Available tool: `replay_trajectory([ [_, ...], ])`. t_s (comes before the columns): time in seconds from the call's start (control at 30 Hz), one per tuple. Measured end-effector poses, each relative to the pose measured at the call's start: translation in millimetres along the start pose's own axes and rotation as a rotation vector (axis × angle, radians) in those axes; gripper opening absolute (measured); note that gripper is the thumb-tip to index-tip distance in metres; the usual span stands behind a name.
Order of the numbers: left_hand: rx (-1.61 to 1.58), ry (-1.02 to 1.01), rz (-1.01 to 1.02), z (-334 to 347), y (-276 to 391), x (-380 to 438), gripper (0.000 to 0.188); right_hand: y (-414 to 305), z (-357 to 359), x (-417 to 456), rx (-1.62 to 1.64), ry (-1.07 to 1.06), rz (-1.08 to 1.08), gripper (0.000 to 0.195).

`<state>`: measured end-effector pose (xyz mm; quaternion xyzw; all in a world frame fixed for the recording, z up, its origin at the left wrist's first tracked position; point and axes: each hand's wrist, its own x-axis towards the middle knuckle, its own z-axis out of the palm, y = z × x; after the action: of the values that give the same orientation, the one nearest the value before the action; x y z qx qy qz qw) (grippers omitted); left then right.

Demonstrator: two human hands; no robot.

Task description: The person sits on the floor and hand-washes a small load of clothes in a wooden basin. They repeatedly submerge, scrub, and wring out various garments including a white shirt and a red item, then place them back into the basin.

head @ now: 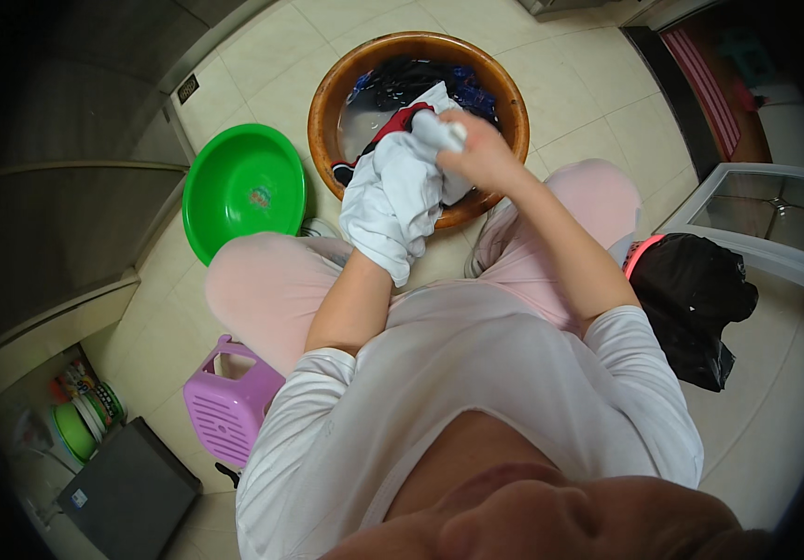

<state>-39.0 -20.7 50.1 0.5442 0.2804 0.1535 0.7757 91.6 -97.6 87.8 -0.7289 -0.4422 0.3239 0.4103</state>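
Note:
A large brown basin [318, 133] with water and dark clothes [402, 77] stands on the floor in front of me. White cloth [398, 189] covers my left hand and wrist, so its fingers are hidden. My right hand [479, 148], slightly blurred, is over the basin at the cloth's upper part, with a small pale object [456, 131] at its fingertips that I cannot identify. A red and black piece of fabric [398, 126] hangs beside the white cloth, over the basin's left inside.
A green plastic basin [227, 189] stands left of the brown one. A purple plastic stool [227, 413] is at lower left, near a dark grey box [132, 490]. At right are a black plastic bag [689, 301] and a white-framed glass panel [745, 210]. Cabinets line the left.

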Motion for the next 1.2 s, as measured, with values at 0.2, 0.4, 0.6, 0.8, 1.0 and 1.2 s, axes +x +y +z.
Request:
replay_trajectory([
  [0.2, 0.139, 0.092, 0.089, 10.1, 15.4, -17.4, 0.017, -41.4, 27.1, -47.5, -0.469, -0.259, -0.142, 0.036],
  [0.4, 0.186, 0.171, 0.140, 11.8, 40.7, -21.1, 0.016, -70.8, 9.7, -58.1, -0.138, -0.056, -0.446, 0.038],
  [0.6, 0.118, 0.197, 0.152, 15.0, 59.5, -3.8, 0.015, -54.7, -4.5, -39.7, 0.064, 0.064, -0.495, 0.030],
  [0.8, 0.029, 0.192, 0.124, 23.7, 60.4, -4.9, 0.014, 5.9, -17.2, -8.4, -0.087, 0.177, -0.280, 0.031],
  [1.0, -0.099, 0.243, 0.003, 24.7, 65.6, -16.6, 0.012, 10.0, -36.9, 4.3, 0.015, 0.316, -0.086, 0.016],
  [1.2, -0.196, 0.496, -0.409, 27.3, 70.7, -24.9, 0.013, -17.0, -83.3, 26.2, 0.696, 0.532, -0.117, 0.020],
])
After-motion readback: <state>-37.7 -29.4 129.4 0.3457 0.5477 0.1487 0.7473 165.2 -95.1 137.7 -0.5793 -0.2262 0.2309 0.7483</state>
